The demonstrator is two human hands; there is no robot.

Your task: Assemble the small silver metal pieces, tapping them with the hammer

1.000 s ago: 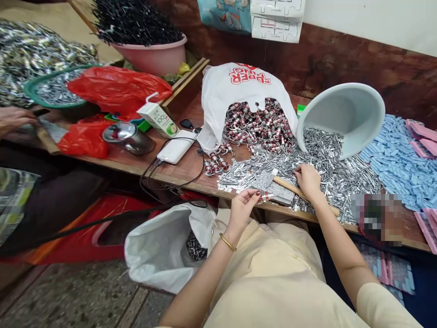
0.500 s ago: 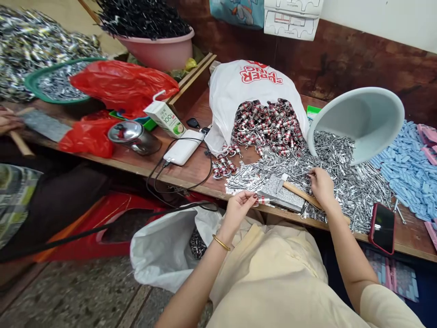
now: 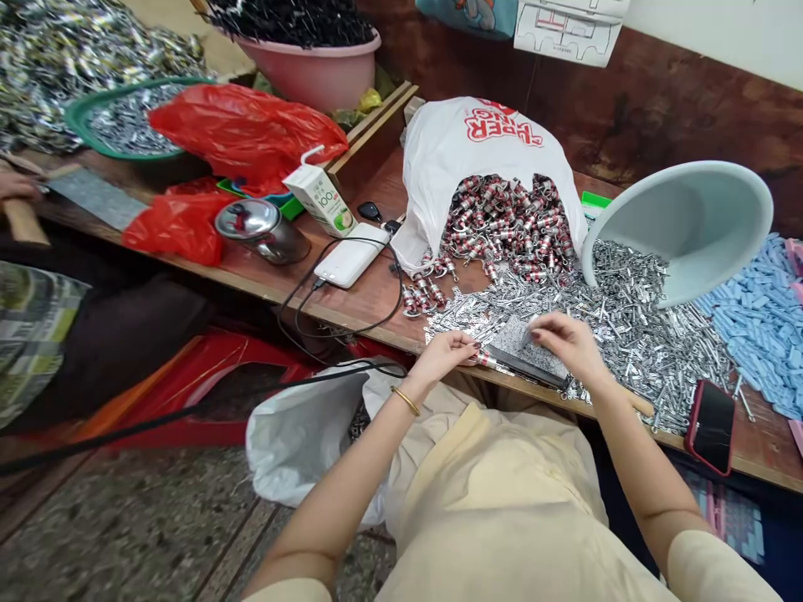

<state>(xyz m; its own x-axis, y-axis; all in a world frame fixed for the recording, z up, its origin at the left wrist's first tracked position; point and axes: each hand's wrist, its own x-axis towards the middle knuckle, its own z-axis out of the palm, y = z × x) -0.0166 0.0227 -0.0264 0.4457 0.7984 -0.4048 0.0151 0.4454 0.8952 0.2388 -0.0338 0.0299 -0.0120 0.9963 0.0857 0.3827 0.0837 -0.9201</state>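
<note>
striped piece (image 3: 484,357) near table edge (image 3: 251,288)

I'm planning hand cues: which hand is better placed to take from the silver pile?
Likely the right hand: it's nearer the bulk of the silver pile; the left hand holds a red-banded piece.

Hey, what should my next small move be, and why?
I'd probably bring the right hand over to the red-and-silver piece: the left hand already pinches that piece near the speckled slab, and the right fingertips are close by, a short gap away. Whether they hold a small part is too hard to tell.
</note>
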